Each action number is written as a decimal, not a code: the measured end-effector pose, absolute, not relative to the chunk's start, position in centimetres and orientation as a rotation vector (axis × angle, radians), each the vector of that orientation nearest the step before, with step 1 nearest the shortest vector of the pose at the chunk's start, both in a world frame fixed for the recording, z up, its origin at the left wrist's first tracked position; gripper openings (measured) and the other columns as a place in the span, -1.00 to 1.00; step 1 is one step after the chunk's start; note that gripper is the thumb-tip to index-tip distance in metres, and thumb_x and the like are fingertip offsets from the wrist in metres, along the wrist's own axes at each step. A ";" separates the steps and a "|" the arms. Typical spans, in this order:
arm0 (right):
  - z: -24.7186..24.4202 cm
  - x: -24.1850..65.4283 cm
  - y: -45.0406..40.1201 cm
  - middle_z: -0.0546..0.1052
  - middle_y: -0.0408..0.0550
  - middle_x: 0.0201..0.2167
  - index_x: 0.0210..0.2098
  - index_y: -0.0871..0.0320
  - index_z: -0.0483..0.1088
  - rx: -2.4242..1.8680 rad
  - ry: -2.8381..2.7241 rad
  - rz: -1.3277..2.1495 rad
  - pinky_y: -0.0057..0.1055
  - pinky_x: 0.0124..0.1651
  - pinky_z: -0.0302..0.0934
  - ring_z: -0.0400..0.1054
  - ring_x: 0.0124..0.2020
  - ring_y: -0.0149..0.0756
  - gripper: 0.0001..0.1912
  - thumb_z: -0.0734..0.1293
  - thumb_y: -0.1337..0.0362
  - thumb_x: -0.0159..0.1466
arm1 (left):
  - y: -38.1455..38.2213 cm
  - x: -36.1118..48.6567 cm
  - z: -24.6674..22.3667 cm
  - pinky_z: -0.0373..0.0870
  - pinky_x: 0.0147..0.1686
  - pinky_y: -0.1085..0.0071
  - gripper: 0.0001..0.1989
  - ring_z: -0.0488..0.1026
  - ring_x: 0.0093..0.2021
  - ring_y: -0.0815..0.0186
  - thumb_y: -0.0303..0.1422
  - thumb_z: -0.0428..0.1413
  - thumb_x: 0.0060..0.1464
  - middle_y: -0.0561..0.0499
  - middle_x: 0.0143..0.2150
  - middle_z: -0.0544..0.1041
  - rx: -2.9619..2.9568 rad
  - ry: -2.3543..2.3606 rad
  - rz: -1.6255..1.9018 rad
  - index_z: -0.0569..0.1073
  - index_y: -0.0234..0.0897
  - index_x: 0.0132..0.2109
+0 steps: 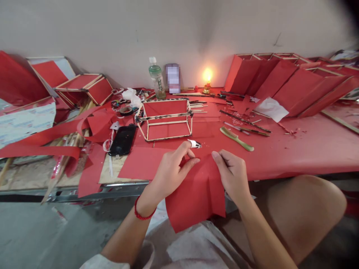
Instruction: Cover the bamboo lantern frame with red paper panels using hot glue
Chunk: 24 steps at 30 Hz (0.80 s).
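A sheet of red paper [193,198] hangs over the table's front edge above my lap, with a crease down its right part. Along its upper left edge, my left hand [171,168] pinches it; white and dark tape wraps the tip of one finger. My right hand [234,173] has its thumb and curled fingers closed on the upper right edge. Just beyond my hands stands a box frame of thin sticks [168,121], dark at the joints, with red inside. Another flat piece of red paper [140,162] lies left of my left hand.
A lit flame lamp [206,84], a phone [173,78] and a bottle [157,78] stand by the wall. Red boxes [269,78] crowd the right. A green curved strip [237,139] lies nearby. A black phone [123,140] and red ribbon strips [50,144] are left.
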State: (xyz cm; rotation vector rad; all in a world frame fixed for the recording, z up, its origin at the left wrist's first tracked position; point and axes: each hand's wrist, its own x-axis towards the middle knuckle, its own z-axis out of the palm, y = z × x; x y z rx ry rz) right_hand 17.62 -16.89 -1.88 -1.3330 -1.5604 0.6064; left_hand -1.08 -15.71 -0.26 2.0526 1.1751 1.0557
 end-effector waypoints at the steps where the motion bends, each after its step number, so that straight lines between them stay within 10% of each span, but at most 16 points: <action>1: -1.9 17.7 -16.9 0.00 -0.28 -0.65 -0.57 0.14 0.03 -1.345 -1.574 0.567 -0.51 -0.54 -0.15 -0.09 -0.60 -0.53 -0.51 0.22 0.07 0.40 | -15.7 -1.2 -0.4 0.36 -0.30 0.49 -0.87 0.50 -0.35 0.39 -0.29 0.10 0.28 0.09 -0.29 0.57 2.060 1.160 1.062 0.30 -0.18 -0.11; 15: -2.7 17.7 -17.1 0.03 -0.27 -0.62 -0.55 0.15 0.11 -1.318 -1.511 0.623 -0.50 -0.53 -0.14 -0.06 -0.57 -0.52 -0.53 0.24 0.04 0.39 | -15.3 -1.1 -0.7 0.29 -0.43 0.53 -0.87 0.43 -0.46 0.44 -0.27 0.13 0.25 0.07 -0.31 0.59 2.044 1.242 1.192 0.34 -0.19 -0.19; 24: -2.8 18.8 -17.2 0.00 -0.26 -0.62 -0.58 0.14 0.06 -1.355 -1.381 0.452 -0.49 -0.53 -0.16 -0.11 -0.57 -0.51 -0.49 0.27 0.02 0.37 | -15.5 -3.1 -2.7 0.41 -0.50 0.45 -0.52 0.49 -0.44 0.30 -0.06 0.39 -0.18 -0.03 -0.39 0.61 1.351 1.226 1.138 0.55 -0.29 -0.18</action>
